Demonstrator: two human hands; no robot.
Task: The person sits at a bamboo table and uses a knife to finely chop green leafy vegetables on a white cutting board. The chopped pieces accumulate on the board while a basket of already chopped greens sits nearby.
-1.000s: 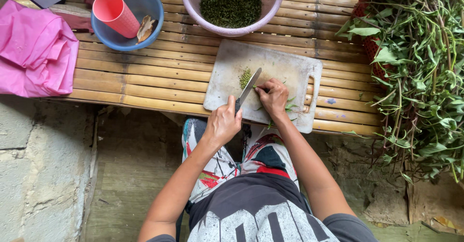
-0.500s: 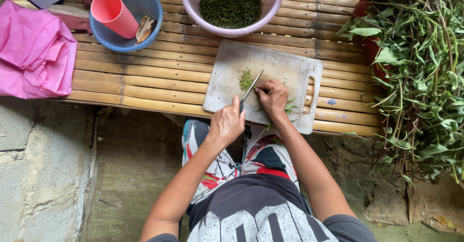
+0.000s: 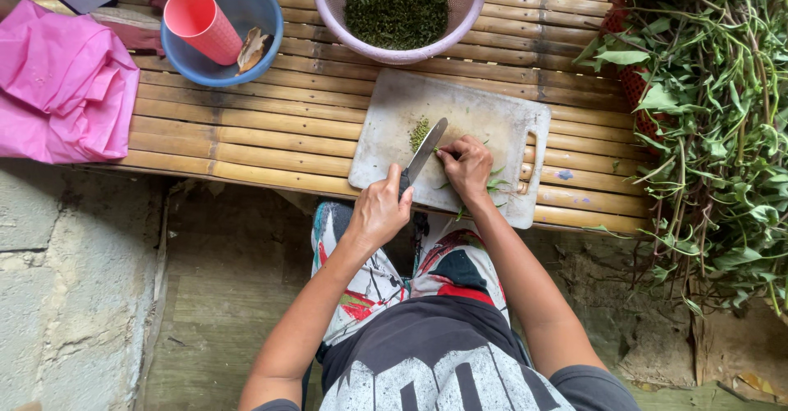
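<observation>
My left hand (image 3: 379,212) grips the handle of a knife (image 3: 425,150), whose blade slants up across a pale, worn cutting board (image 3: 492,115). My right hand (image 3: 468,166) presses a small bunch of green stems (image 3: 496,184) onto the board, fingertips right beside the blade. A little heap of chopped greens (image 3: 419,131) lies on the board to the left of the blade tip. The board rests on a bamboo slat bench (image 3: 246,136).
A pink colander (image 3: 468,17) full of chopped greens stands behind the board. A blue bowl (image 3: 250,0) holding a pink cup (image 3: 199,23) sits at back left, by pink cloth (image 3: 61,91). A big pile of leafy stems (image 3: 722,123) fills the right.
The knife blade has shifted slightly between cuts, and the heap of chopped greens beside it has grown a little. My right hand stays on the stems.
</observation>
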